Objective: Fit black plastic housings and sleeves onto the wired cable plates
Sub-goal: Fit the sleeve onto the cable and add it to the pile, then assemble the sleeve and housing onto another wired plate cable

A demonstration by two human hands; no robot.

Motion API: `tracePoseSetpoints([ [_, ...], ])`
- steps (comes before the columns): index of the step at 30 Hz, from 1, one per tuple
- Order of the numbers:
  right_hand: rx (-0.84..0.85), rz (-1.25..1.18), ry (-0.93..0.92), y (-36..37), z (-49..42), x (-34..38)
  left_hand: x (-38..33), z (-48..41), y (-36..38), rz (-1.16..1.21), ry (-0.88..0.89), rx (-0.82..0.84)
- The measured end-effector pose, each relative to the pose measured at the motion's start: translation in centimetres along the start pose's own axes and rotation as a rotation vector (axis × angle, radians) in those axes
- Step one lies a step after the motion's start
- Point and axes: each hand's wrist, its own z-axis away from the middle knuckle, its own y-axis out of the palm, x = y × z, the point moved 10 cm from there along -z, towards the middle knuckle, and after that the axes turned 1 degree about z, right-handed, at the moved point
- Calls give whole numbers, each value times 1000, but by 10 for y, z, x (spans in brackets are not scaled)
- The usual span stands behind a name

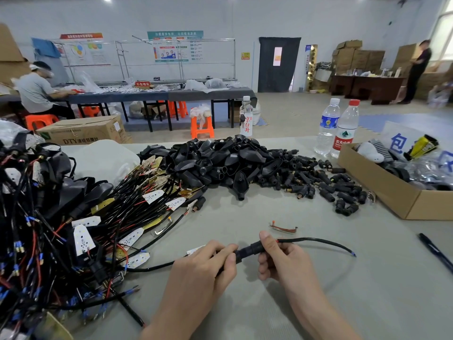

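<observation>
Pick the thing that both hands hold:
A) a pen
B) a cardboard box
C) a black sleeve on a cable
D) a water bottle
C: the left hand and the right hand both grip the black sleeve, and the cable runs out of it to the right.

Pale wall [245, 18], grey floor [294, 111], long dark worktable [147, 95], orange stool [201, 128], stacked cardboard boxes [355, 58], bright window [445, 38] at right.
</observation>
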Motion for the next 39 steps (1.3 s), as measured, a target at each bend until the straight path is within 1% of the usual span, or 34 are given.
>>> tracePoseSetpoints([
  [8,23,-11,50,3,0,-5,-1,0,-2,15,12,-27],
  [12,95,32,48,15,4,-6,-4,1,1,14,35,-30],
  [15,115,36,32,19,6,-5,-1,2,4,10,17,-19],
  [19,77,-25,-11,15,6,-1,10,3,7,60,-52,-1],
  [24,-29,-47,-63,-1,3,4,11,5,17,77,-61,89],
  [28,-80,-54,-85,-8,2,7,16,5,21,82,-114,124],
  [31,-105,-73,-83,-13,0,4,25,9,26,123,-208,158],
  [33,-121,-98,-73,-16,-1,2,36,13,30,225,-330,185],
  [35,-140,-163,-66,-19,-2,2,45,18,35,448,-478,194],
  [39,-140,-268,-55,-17,0,4,56,27,36,821,-786,115],
])
